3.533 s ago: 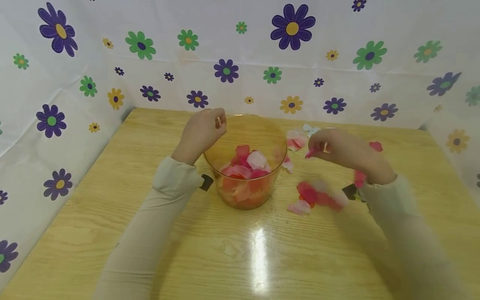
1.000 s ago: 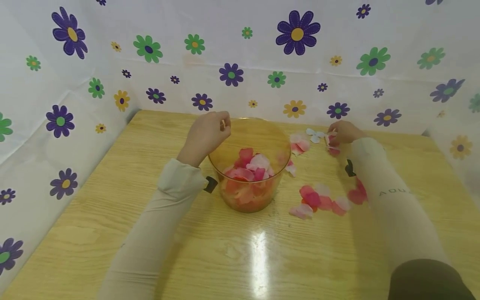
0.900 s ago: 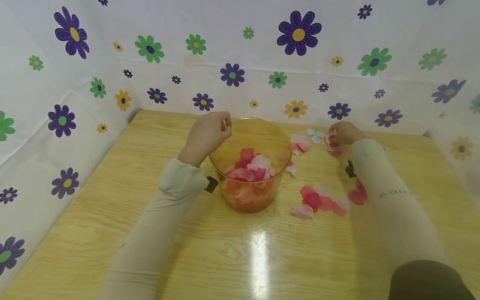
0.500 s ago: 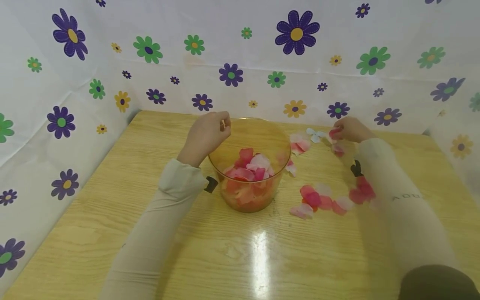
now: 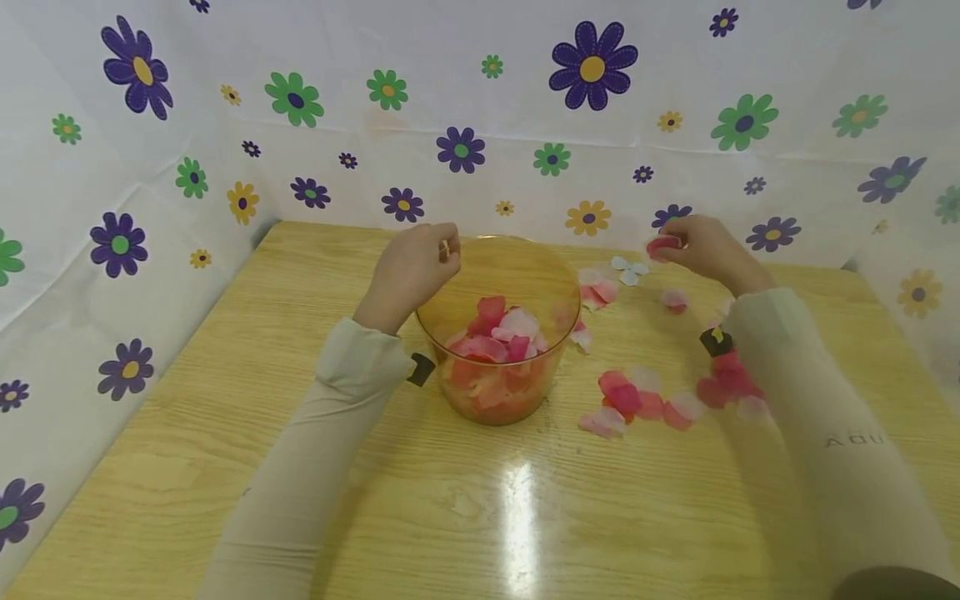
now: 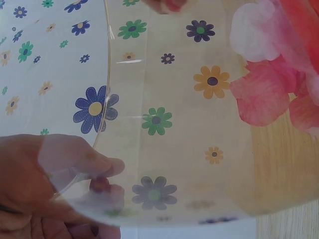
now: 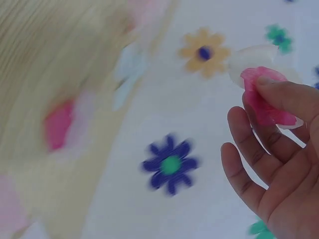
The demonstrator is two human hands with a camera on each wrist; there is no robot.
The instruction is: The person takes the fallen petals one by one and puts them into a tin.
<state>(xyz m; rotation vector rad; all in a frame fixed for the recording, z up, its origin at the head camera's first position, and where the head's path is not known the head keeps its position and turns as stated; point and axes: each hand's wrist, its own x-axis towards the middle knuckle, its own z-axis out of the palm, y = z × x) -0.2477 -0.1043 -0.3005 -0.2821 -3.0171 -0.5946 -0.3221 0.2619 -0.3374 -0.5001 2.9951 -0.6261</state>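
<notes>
A see-through amber plastic bucket [image 5: 498,260] stands mid-table, with pink, red and pale artificial petals [image 5: 501,346] heaped in it. My left hand [image 5: 405,273] grips its rim at the far left, thumb and fingers on either side of the wall in the left wrist view. To the right of the bucket, raised above the table's back edge, my right hand [image 5: 711,247] pinches flower petals. In the right wrist view these are a bright pink petal [image 7: 261,102] and a whitish one [image 7: 251,57] behind it, between thumb and fingers.
Loose petals [image 5: 630,398] lie in clusters right of the bucket, more of them [image 5: 726,383] beside the right sleeve. A single petal [image 5: 674,300] and a pale blue flower-shaped piece [image 5: 628,270] lie near the back. A flower-printed cloth [image 5: 510,108] hangs behind the wooden table [image 5: 420,500].
My right hand came down among the petals at the back right, took hold of some, and has lifted them up. One petal stays on the table below. My left hand keeps its grip on the rim.
</notes>
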